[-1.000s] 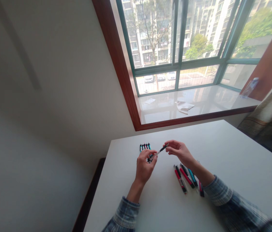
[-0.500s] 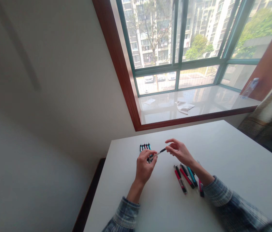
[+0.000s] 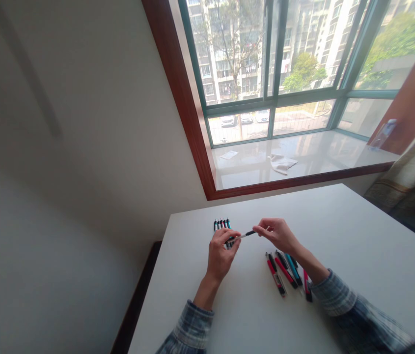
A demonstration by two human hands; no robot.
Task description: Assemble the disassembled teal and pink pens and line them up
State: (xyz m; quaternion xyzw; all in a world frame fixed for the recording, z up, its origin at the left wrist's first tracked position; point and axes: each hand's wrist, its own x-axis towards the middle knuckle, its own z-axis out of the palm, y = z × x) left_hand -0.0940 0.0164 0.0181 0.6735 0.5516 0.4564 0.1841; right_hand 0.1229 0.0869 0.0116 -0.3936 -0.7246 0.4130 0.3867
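A slim pen point(image 3: 243, 235) with a pale barrel and a black end is held in the air between my hands, slanting up to the right. My left hand point(image 3: 221, 250) grips its lower left part between thumb and fingers. At the black end, the thumb and fingertips of my right hand point(image 3: 275, 234) are pinched together. Behind my left hand a row of several pens point(image 3: 222, 224) lies side by side, partly covered by the fingers. Below my right hand several loose pens point(image 3: 284, 270) in red, black and teal lie on the white table point(image 3: 244, 305).
A red pen point(image 3: 306, 285) lies close to my right sleeve. Beyond the table's far edge is a window sill point(image 3: 247, 169) with a crumpled white cloth point(image 3: 283, 163) and a clear bottle point(image 3: 383, 133). A wall point(image 3: 82, 172) stands to the left, a curtain point(image 3: 406, 172) to the right.
The raised fingers of my right hand have come down and closed at the pen's black end. The pen has tilted slightly flatter. My left hand stays almost in place.
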